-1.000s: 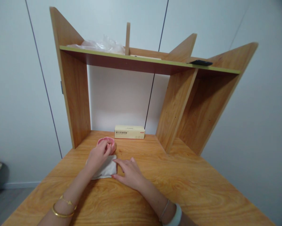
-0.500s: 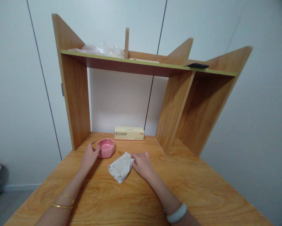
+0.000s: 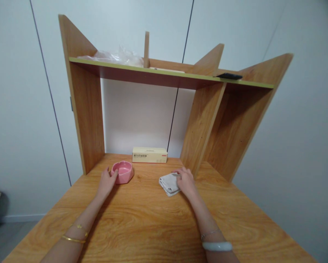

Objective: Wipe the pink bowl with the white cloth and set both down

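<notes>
A small pink dish point(image 3: 122, 171) sits on the wooden desk point(image 3: 142, 226), left of centre. My left hand point(image 3: 106, 181) rests against its left side, the thumb touching the rim and the fingers curled loosely. A folded grey-white cloth point(image 3: 168, 183) lies to the right, near the upright divider. Over the cloth's right edge lies my right hand point(image 3: 186, 180), its fingers pressed down on the fabric.
A long cream box point(image 3: 149, 155) lies at the back of the desk. Wooden shelf uprights point(image 3: 201, 128) stand left and right, with a shelf board point(image 3: 153, 71) above carrying a clear plastic bag point(image 3: 117, 56) and a dark flat object point(image 3: 229, 76).
My right hand has slid the cloth from beside the dish to the right, toward the divider. My left hand came off the cloth and now rests at the dish's left side.
</notes>
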{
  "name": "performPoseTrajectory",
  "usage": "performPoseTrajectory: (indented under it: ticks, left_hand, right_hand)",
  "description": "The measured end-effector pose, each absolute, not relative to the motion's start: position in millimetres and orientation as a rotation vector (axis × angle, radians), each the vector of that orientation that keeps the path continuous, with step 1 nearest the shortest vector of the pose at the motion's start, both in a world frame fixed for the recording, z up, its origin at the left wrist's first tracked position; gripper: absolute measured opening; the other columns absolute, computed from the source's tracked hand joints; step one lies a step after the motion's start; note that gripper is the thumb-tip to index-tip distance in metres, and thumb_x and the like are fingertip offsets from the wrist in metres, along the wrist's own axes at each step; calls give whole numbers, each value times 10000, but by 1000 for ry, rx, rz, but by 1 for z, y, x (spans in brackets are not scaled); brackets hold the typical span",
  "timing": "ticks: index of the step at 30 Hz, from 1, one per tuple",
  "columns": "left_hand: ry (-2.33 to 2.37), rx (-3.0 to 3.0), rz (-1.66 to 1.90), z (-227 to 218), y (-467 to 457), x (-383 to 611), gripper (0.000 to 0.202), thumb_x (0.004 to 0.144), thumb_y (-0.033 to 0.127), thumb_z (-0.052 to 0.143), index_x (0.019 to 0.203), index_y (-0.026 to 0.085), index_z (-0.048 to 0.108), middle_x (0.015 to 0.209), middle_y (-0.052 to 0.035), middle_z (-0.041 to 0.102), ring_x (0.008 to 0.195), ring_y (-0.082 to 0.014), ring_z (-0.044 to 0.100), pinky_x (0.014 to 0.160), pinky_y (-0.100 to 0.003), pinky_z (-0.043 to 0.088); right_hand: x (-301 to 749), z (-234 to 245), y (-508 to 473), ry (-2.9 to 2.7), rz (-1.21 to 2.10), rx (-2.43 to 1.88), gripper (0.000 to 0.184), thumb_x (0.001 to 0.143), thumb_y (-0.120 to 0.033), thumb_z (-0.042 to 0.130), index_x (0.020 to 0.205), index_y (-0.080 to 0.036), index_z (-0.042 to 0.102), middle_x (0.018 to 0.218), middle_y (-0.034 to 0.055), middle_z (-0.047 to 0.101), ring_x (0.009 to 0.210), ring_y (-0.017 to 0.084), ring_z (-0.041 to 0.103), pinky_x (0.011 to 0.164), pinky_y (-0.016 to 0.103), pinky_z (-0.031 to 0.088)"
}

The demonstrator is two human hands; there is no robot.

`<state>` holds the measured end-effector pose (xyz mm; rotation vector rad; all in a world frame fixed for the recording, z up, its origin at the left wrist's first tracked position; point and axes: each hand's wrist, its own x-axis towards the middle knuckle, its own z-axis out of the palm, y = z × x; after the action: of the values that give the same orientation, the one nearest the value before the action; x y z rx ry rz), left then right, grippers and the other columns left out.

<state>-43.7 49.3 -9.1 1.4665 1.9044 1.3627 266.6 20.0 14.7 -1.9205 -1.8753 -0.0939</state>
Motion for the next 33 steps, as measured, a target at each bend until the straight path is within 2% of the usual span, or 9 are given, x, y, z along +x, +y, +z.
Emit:
performPoseTrajectory:
  ticks: [3,5,7,10,14,18,23,27,33]
  left_hand:
    - [1853,1377,1276,-9,48,-41,455,780,361,461,1127,68,431,774,-98,611,576,-176,612,490,-274,487]
    - [1814,1326,1225,-7,47,-40,433,781,361,468,1107,76,451,686,-74,615,478,-163,594,426,-253,468]
    - [1773,1278,1183,-5,46,-39,413,786,349,465,1094,74,464,619,-61,611,436,-167,588,403,-249,464]
    - [1718,1206,1156,-2,44,-38,409,809,317,429,1132,65,438,573,-56,609,439,-178,602,419,-253,484]
    - [1654,1120,1164,-2,44,-39,423,819,275,413,1191,76,385,575,-52,615,468,-180,618,443,-258,504]
    - [1593,1060,1172,-1,42,-40,428,799,218,435,1207,100,375,535,-16,590,443,-167,608,453,-254,513]
    - [1500,1011,1161,1,36,-32,393,759,161,473,1143,101,416,547,-15,596,439,-155,605,485,-250,524]
    - [1419,978,1141,1,29,-16,442,761,179,482,1174,128,333,622,-26,615,468,-150,615,524,-274,538]
    - [1174,1004,1050,-4,15,5,459,765,170,453,1190,148,282,614,-23,612,481,-136,613,523,-272,537]
  right_hand:
    - [260,12,20,-2050,-54,-1766,553,691,16,336,1128,-251,544,1171,15,528,998,192,421,846,278,290]
    - [256,8,19,-2139,-30,-1720,633,684,32,327,1229,-268,444,1241,-4,486,1005,193,410,846,287,279]
    - [253,5,18,-2194,-8,-1732,632,693,16,343,1257,-262,407,1210,12,515,1000,204,406,841,299,270]
    - [253,5,17,-2195,-41,-1802,535,715,-41,382,1211,-223,464,1093,58,573,992,224,404,831,313,259]
    - [259,11,19,-2061,-162,-1855,357,747,-117,403,1039,-215,584,1011,77,577,971,235,408,807,320,256]
    - [265,17,19,-1765,-298,-1850,249,762,-205,419,949,-207,583,941,76,582,915,232,436,764,313,276]
    - [274,26,14,-1183,-314,-1852,341,767,-366,397,1014,-149,487,822,93,593,749,231,506,635,284,307]
    - [277,34,8,-921,-245,-1820,423,757,-418,398,1069,-133,429,843,123,605,723,243,533,580,277,302]
    - [256,28,8,-1156,-116,-1737,252,717,-380,437,893,-201,463,813,61,599,722,211,535,586,261,322]
